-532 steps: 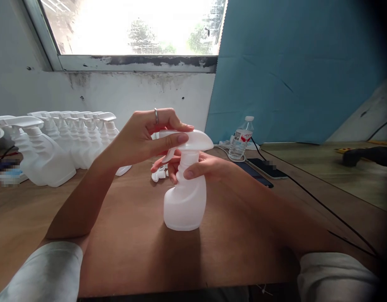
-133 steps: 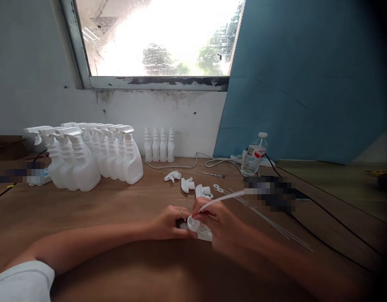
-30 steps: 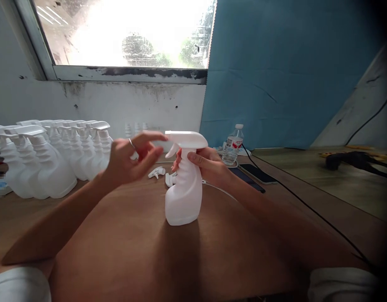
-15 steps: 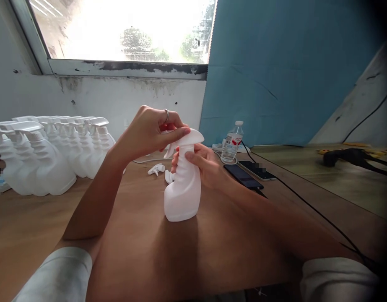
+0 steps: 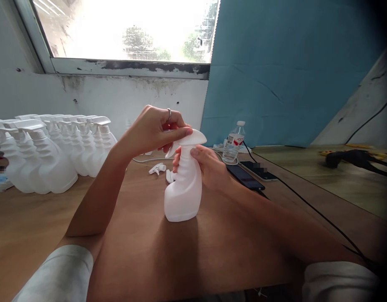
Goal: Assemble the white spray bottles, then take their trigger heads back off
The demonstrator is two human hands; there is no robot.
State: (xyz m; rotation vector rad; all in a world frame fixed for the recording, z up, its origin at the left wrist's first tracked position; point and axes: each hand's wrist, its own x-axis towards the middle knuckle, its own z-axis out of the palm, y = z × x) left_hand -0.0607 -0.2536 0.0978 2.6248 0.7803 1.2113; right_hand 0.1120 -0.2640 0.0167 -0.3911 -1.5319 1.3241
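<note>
A white plastic spray bottle (image 5: pixel 183 199) stands upright on the brown table, its spray head (image 5: pixel 195 137) seated over the neck. My left hand (image 5: pixel 164 129), with a ring on one finger, is closed on the spray head from above, thumb along its side. Around the ribbed neck wraps my right hand (image 5: pixel 210 165), its thumb near the collar and fingertips showing on the far side. Behind the bottle lie a loose white trigger piece (image 5: pixel 157 168) and another white part (image 5: pixel 170 176), partly hidden by the bottle.
Rows of white spray bottles (image 5: pixel 55 163) stand at the left. A clear water bottle (image 5: pixel 234 142) and two phones (image 5: pixel 258 170) are at the right rear. A black cable (image 5: pixel 309 205) crosses the right side. A window and blue sheet (image 5: pixel 268 75) are behind.
My right thumb has shifted slightly up toward the collar. The spray head has moved marginally right, along with a small shift of the whole view. The bottle's base stays in place.
</note>
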